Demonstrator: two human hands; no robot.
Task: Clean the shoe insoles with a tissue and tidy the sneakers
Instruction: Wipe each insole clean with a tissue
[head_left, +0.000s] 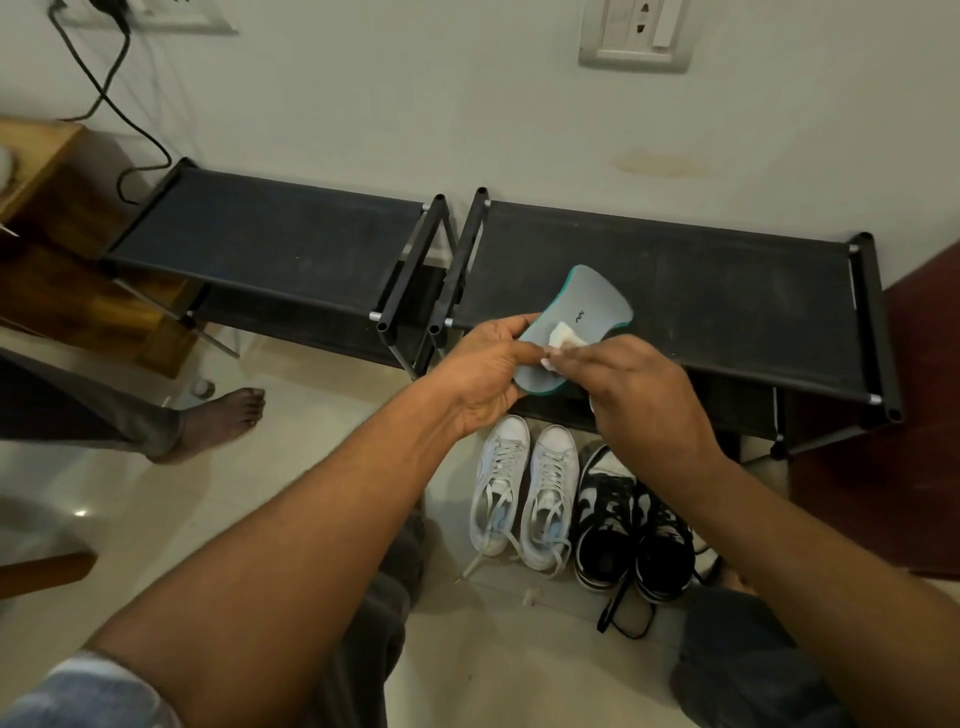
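Observation:
A grey insole (584, 312) with a teal edge is held up over the front of the right black rack. My left hand (488, 374) grips its near end from the left. My right hand (644, 400) presses a small white tissue (566, 335) onto the middle of the insole. Below the hands, on the floor, stand a pair of white sneakers (524, 493) with loose laces and, to their right, a pair of black-and-white sneakers (631, 530), toes toward the rack.
Two low black shoe racks (270, 244) (727, 291) stand side by side against the wall. Another person's bare foot (213, 423) rests on the tiled floor at left. A wooden cabinet (47, 208) stands far left, a dark wooden door (914, 415) at right. My knees frame the sneakers.

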